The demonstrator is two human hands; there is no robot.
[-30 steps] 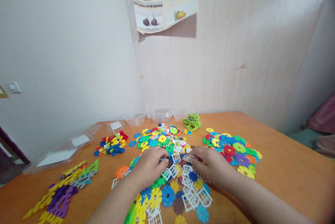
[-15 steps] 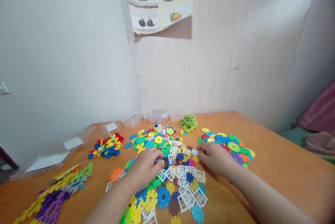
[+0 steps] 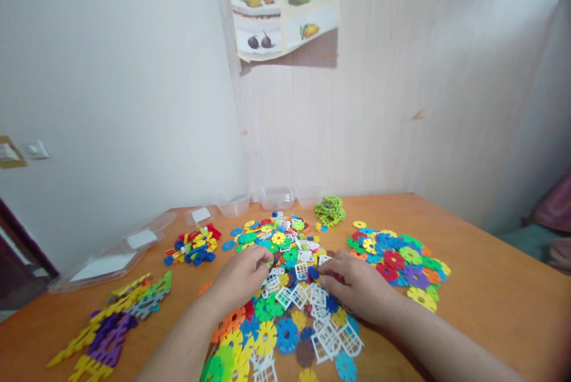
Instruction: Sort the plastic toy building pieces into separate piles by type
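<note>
Under our two hands, in the head view, we are looking down on a mixed heap of plastic pieces (image 3: 289, 287) spread on an orange wooden table (image 3: 491, 287). Our left hand (image 3: 241, 278) is lying palm down on the heap with fingers curled; we cannot tell whether it is pinching anything. Our right hand (image 3: 357, 287) is resting flat beside it, fingertips touching white grid pieces (image 3: 312, 296), grip also unclear.

We are reading no writing anywhere. White labels on the clear lids (image 3: 111, 257), far to the left of our left hand, are appearing blank, and the fruit poster (image 3: 283, 10) on the wall beyond both hands is showing pears, an apple and figs without legible text.

Right of our right hand a sorted pile of flower discs (image 3: 401, 257) is sitting just beside it, with bare table running beyond to the far edge. Left of our left hand, small bricks (image 3: 194, 245) and long toothed strips (image 3: 116, 322) are lying well apart, leaving open wood between.
</note>
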